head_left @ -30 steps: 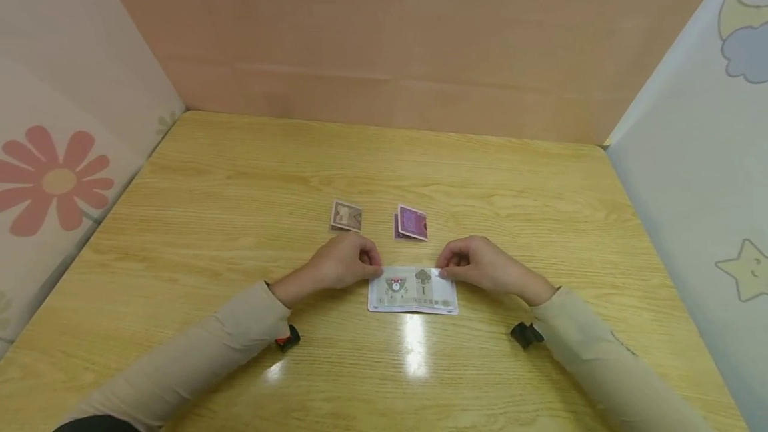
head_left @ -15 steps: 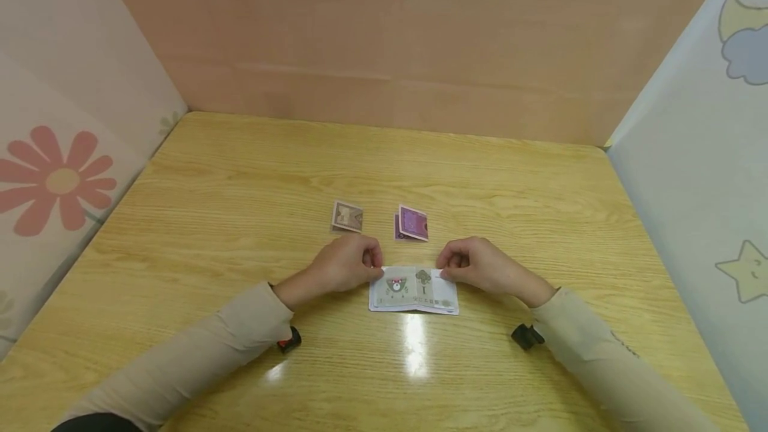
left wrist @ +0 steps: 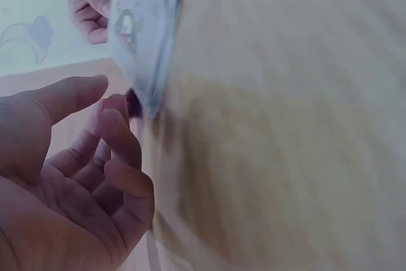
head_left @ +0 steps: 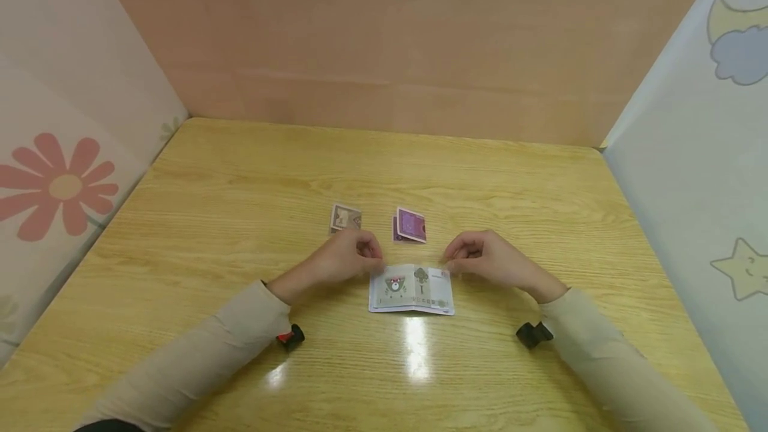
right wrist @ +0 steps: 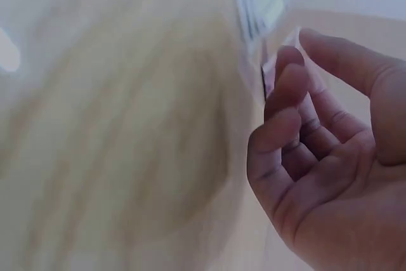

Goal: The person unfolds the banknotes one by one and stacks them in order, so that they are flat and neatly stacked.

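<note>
A small stack of toy banknotes [head_left: 403,293], pale with a bear and a tree printed on top, lies on the table with a crease down its middle. My left hand [head_left: 343,257] is at its upper left corner; in the left wrist view the thumb and loosely curled fingers [left wrist: 124,138] stand apart with a gap to the stack. At the upper right corner is my right hand [head_left: 493,262]. The right wrist view shows its thumb and bent fingers [right wrist: 288,87] parted, with nothing between them, just off the stack's edge [right wrist: 257,11].
Beyond the hands lie a folded brown note [head_left: 346,217] and a folded purple note [head_left: 413,224]. The wooden table [head_left: 240,172] is bounded by a peach back panel [head_left: 390,39] and printed side panels with a flower [head_left: 65,187] and a star [head_left: 747,271].
Both hands have let go of the banknote stack's upper corners. The right hand has shifted slightly outward. The stack stays in place, and the folded notes have not moved.
</note>
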{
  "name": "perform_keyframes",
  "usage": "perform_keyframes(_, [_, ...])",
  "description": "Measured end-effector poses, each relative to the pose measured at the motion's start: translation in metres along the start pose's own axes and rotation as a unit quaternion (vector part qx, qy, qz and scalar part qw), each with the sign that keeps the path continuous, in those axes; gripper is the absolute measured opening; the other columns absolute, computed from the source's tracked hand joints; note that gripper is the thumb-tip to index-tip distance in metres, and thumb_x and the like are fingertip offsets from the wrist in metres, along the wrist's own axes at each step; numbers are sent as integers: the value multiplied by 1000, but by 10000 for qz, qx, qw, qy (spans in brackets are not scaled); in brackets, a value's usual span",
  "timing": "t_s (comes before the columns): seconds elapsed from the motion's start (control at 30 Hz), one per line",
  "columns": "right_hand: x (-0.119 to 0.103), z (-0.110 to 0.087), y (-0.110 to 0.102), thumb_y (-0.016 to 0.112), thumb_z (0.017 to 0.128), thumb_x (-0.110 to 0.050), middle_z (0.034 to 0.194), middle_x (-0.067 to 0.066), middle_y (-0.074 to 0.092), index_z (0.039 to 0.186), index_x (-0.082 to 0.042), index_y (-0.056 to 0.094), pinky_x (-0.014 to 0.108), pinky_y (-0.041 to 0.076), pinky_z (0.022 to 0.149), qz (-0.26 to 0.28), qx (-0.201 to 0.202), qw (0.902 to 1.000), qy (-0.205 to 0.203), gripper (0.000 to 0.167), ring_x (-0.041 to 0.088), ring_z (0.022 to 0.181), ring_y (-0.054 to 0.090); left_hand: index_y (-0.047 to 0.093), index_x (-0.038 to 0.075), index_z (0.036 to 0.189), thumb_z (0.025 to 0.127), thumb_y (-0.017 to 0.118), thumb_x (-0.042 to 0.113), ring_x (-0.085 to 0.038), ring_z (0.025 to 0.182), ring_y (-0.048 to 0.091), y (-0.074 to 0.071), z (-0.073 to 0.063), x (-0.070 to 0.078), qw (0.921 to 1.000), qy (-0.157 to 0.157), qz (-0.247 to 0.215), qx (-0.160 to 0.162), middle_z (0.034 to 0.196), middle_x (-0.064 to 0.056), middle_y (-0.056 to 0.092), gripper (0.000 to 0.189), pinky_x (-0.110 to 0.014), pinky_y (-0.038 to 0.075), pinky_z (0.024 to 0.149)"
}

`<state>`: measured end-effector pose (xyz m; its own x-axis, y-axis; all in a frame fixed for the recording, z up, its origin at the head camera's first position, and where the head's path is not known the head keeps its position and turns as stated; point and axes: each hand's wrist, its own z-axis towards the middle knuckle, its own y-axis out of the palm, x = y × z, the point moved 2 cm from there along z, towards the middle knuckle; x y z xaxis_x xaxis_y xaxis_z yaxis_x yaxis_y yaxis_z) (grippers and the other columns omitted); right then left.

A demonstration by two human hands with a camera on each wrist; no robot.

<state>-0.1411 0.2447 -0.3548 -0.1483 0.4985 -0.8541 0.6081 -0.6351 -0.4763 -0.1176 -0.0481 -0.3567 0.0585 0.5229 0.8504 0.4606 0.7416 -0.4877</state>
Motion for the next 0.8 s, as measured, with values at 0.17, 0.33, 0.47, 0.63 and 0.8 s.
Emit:
perform_keyframes(0.17, [0,-4,-14,71,96,-15,92,19,71,114,2,66,33,54,61,554,197,9977,350,26,27,74,65,72,9,94,93,75,15,-20,65,62,-2,8,11,9984,45,-551,-63,84,-5,67,6,-28,49,56])
perform_keyframes(0.33, [3,-8,-24,70,97,-19,106,21,72,126,5,61,42,59,71,1032,442,9922,544,39,31,85,70,72,7,108,94,73,19,-26,81,71,0,18,21,9934,-1,-1133,-184,97,-10,73,18,-37,58,68])
perform_keyframes(0.47, [3,-7,-28,68,98,-16,118,20,70,133,8,55,46,59,77,1477,591,9862,465,44,30,99,70,68,4,123,96,71,20,-31,93,72,3,29,32,9821,45,-1845,-370,110,-14,73,32,-46,58,75])
perform_keyframes(0.63, [2,-3,-32,67,99,-17,124,18,68,139,6,51,47,58,80,1685,714,9823,401,49,28,106,69,64,3,130,96,71,22,-27,98,72,7,42,44,9714,57,-2318,-517,118,-15,71,40,-45,56,80])
perform_keyframes(0.8, [0,1,-33,69,98,-20,126,20,66,140,5,50,46,58,81,1702,755,9817,404,53,28,107,69,62,0,131,94,72,19,-27,87,72,10,54,50,9658,-71,-2543,-502,115,-22,70,42,-40,58,75])
